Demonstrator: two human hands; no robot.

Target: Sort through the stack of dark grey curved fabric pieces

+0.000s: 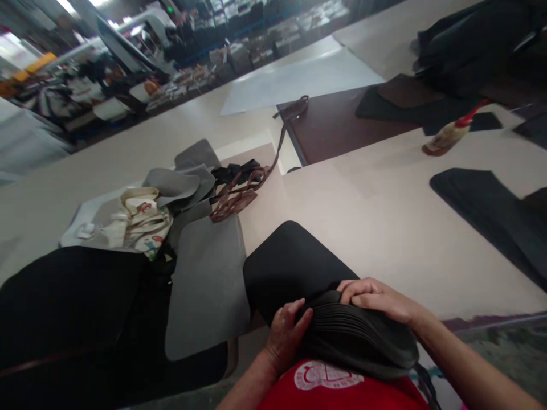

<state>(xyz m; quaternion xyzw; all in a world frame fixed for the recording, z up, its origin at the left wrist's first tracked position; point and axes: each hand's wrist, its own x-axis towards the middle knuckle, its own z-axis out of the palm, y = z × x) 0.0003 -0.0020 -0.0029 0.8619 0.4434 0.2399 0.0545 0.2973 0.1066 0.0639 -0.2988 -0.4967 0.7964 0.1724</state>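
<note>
A thick stack of black, round-cornered sheets (354,333) is bent in a curve against the front of my red shirt. Its layered edges fan out between my hands. My left hand (285,331) grips the stack's left end, thumb and fingers at the edges. Over the top edge curl the fingers of my right hand (376,297), closed on the sheets. Just beyond lies a flat black sheet (294,262) on the table, partly covered by the stack and my left hand. To its left, a grey sheet pile (208,290) reaches over the table's edge.
Brown straps (235,199) and a cream printed cloth (143,222) lie among grey pieces on the left. Large black pieces (64,307) fill the near left. A red-tipped bottle (447,138) and dark pieces (491,210) are on the table (384,210) at right.
</note>
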